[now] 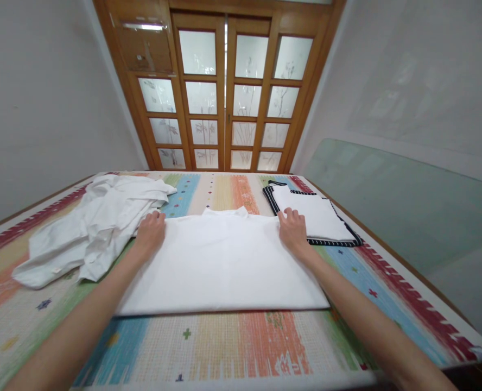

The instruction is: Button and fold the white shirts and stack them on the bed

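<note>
A white shirt [224, 266], folded into a wide flat shape, lies in front of me with its collar [226, 212] at the far edge. My left hand [151, 231] is closed on its far left corner, fingers curled over the edge. At the far right corner, my right hand [293, 231] pinches the cloth the same way. The fingertips of both hands are partly hidden. Just beyond my right hand is a folded white garment [320, 213] on black-and-white striped cloth [334, 243].
A rumpled pile of white clothing [98, 217] lies to the left. Everything rests on a patterned, colour-striped tablecloth [220, 347]. Wooden doors with glass panes [224, 92] stand behind the table; a pale green panel [395, 201] leans along the right wall.
</note>
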`<state>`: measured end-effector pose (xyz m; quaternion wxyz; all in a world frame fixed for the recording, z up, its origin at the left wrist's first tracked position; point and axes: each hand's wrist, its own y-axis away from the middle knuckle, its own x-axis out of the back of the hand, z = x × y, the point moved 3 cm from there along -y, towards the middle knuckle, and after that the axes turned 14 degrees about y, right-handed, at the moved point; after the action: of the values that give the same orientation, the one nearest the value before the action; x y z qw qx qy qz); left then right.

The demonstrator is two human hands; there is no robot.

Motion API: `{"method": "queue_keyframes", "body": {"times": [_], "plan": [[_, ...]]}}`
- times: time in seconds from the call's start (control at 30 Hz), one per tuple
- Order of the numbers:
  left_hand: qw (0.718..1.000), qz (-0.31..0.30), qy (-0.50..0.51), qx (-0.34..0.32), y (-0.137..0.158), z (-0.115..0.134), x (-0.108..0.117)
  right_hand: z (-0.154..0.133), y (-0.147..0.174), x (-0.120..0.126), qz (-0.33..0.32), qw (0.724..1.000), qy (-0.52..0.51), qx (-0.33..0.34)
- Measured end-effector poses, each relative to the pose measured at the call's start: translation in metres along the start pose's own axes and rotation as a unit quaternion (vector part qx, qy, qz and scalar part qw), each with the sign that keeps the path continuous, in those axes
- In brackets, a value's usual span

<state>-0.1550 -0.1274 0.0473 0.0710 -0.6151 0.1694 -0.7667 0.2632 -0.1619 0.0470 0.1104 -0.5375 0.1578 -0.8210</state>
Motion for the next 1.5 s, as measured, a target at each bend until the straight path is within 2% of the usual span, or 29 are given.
{"method": "queue_keyframes", "body": {"times": [0.1, 0.2, 0.33, 0.4, 0.47, 0.6, 0.77, 0.93, 1.03, 1.17, 1.3, 1.4, 1.5], "plan": [[0.999, -0.012, 0.025, -0.037, 0.009, 0.023, 0.001, -0.020, 0.011, 0.008, 0.014, 0.997, -0.043, 0.057], [0.991, -0.052, 0.096, -0.075, 0.026, 0.057, -0.011, -0.051, 0.030, 0.019, 0.026, 0.981, -0.130, 0.141], [0.970, -0.117, 0.143, -0.159, 0.055, 0.103, -0.040, -0.090, 0.065, 0.037, 0.033, 0.928, -0.239, 0.284], [0.962, -0.125, 0.147, -0.195, 0.064, 0.115, -0.051, -0.098, 0.083, 0.044, 0.021, 0.899, -0.263, 0.349], [0.958, -0.127, 0.149, -0.211, 0.068, 0.117, -0.057, -0.096, 0.098, 0.046, 0.007, 0.885, -0.269, 0.381], [0.957, -0.128, 0.156, -0.208, 0.064, 0.108, -0.061, -0.077, 0.117, 0.040, -0.008, 0.886, -0.274, 0.374], [0.956, -0.131, 0.161, -0.206, 0.061, 0.104, -0.060, -0.056, 0.131, 0.031, -0.022, 0.905, -0.265, 0.332], [0.957, -0.148, 0.151, -0.200, 0.058, 0.106, -0.059, -0.054, 0.137, 0.033, -0.034, 0.907, -0.257, 0.332], [0.960, -0.134, 0.144, -0.202, 0.060, 0.107, -0.059, -0.057, 0.134, 0.032, -0.043, 0.903, -0.256, 0.341], [0.966, -0.102, 0.136, -0.195, 0.077, 0.113, -0.060, -0.064, 0.118, 0.030, -0.058, 0.901, -0.264, 0.339], [0.961, -0.115, 0.136, -0.211, 0.115, 0.132, -0.058, -0.077, 0.084, 0.027, -0.095, 0.891, -0.295, 0.331], [0.957, -0.087, 0.127, -0.247, 0.146, 0.149, -0.050, -0.094, 0.052, 0.023, -0.127, 0.894, -0.297, 0.310], [0.959, -0.050, 0.105, -0.257, 0.165, 0.161, -0.042, -0.120, 0.023, 0.021, -0.121, 0.906, -0.274, 0.299]]}}
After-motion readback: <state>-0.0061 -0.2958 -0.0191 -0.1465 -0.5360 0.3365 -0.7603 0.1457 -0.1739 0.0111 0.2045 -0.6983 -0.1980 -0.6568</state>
